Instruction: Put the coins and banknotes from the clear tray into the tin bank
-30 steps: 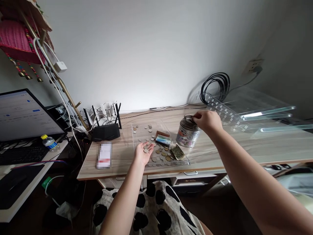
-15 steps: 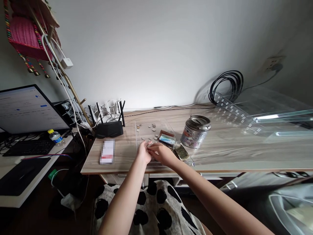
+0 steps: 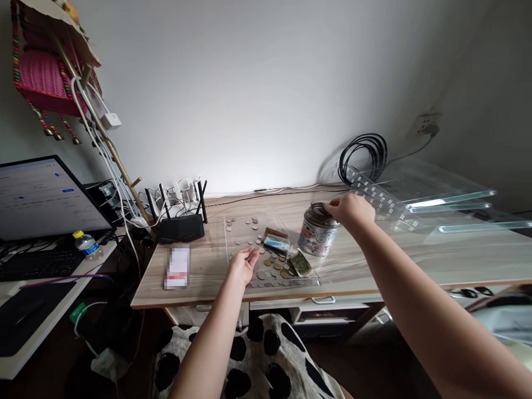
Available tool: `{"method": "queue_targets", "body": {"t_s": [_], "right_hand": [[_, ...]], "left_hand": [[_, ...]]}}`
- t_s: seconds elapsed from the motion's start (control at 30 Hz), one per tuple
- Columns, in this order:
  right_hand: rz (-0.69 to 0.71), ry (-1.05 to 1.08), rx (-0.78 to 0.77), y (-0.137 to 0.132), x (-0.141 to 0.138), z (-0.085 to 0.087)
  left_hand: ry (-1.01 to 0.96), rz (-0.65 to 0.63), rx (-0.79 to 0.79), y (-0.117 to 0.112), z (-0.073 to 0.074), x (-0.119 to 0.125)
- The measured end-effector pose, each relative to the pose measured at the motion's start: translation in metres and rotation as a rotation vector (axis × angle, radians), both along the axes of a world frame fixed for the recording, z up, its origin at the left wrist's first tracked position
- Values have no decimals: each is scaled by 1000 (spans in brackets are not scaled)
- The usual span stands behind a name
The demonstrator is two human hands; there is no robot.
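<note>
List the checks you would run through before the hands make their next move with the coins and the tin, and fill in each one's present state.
1. Tin stands upright on the desk: ok.
2. Right hand is at the tin's top: ok.
3. A coin sits between the right hand's fingers: cannot tell, it is too small to see.
4. Left hand is palm up over the tray: ok.
5. Coins lie in the tray within the left hand's reach: ok.

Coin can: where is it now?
Head view: the can stands on the desk just right of the coin tray, the right hand at its top.
</note>
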State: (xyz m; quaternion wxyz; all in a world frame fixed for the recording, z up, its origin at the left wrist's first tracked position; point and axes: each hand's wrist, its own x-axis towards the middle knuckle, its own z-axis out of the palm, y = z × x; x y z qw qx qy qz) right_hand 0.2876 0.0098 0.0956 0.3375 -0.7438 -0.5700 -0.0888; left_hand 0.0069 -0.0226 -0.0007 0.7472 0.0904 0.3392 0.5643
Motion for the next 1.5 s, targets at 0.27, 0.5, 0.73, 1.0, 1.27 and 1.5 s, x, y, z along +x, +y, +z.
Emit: {"method": "queue_targets", "body": {"t_s": [0.27,0.5,0.73,1.0,1.27,1.5], "right_hand": [[-104,32,-107,1,-17,-7],[96,-126,92,-42,-73,-6],[691,-314,-285,-68,-191,-61],[130,-184,-102,-43,-107,-14],[-67,-187,-43,-10,-18,2],[609,-256,-116,-54,-134,-49]], "left_hand": [[-20,-99,49,-3,3,-3],[6,-133,-2,-4,6,-3],[-7,-205,36,-2,5,-1],[59,-148,16,1,-1,-4],[93,-138,-16,-1,2,-5],[7,-201,18,0,0,-3]]}}
